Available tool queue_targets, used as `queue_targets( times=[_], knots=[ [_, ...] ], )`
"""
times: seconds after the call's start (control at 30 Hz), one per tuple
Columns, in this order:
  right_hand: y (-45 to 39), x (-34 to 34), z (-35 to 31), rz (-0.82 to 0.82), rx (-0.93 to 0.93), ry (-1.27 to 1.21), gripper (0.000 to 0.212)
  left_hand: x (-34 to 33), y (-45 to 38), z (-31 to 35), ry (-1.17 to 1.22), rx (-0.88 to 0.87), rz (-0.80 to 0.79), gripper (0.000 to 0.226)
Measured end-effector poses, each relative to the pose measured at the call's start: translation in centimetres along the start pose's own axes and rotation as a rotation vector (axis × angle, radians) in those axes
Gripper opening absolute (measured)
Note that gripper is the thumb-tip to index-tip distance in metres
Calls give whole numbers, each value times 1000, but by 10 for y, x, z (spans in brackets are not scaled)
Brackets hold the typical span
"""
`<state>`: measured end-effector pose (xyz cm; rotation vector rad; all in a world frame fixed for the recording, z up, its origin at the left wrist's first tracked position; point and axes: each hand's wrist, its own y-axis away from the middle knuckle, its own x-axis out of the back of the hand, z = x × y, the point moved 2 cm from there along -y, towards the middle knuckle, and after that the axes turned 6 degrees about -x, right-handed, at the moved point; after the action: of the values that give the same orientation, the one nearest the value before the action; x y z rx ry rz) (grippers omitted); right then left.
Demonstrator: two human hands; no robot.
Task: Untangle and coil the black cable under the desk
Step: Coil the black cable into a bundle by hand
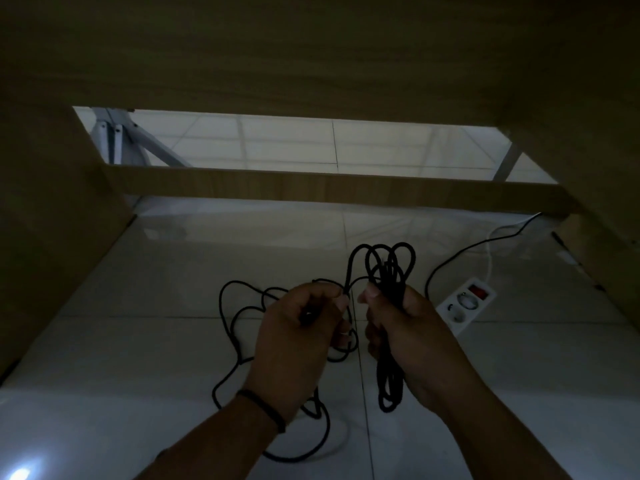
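Both my hands are raised over the tiled floor under the desk. My right hand [408, 334] grips a bundle of coiled loops of the black cable [389, 268]; loops stick up above the fist and hang below it. My left hand [298, 337], with a dark band on the wrist, pinches a single strand of the same cable near the right hand. The loose, tangled remainder of the cable trails on the floor to the left and beneath my left forearm.
A white power strip [465, 303] with a red switch lies on the floor at right, with a white lead and a thin black wire [485, 242] running toward the back right. Wooden desk panels [52, 237] stand on both sides, a crossbar [329, 185] ahead.
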<state>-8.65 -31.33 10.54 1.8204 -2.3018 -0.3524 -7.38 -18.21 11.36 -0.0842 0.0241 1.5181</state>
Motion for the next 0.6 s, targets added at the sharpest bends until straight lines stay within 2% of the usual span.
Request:
queue_targets(
  times=[0.3, 0.47, 0.57, 0.6],
  knots=[
    [5, -12, 4, 71, 32, -55, 17, -8, 10, -2, -103, -59, -56, 34],
    [8, -12, -4, -58, -22, -161, 34, -7, 8, 0, -89, -50, -74, 41],
    [10, -13, -6, -48, 78, -78, 24, -6, 9, 1, -143, -77, -110, 43],
    [10, -13, -6, -43, 114, -55, 27, -7, 9, 2, -160, -92, -123, 41]
  ],
)
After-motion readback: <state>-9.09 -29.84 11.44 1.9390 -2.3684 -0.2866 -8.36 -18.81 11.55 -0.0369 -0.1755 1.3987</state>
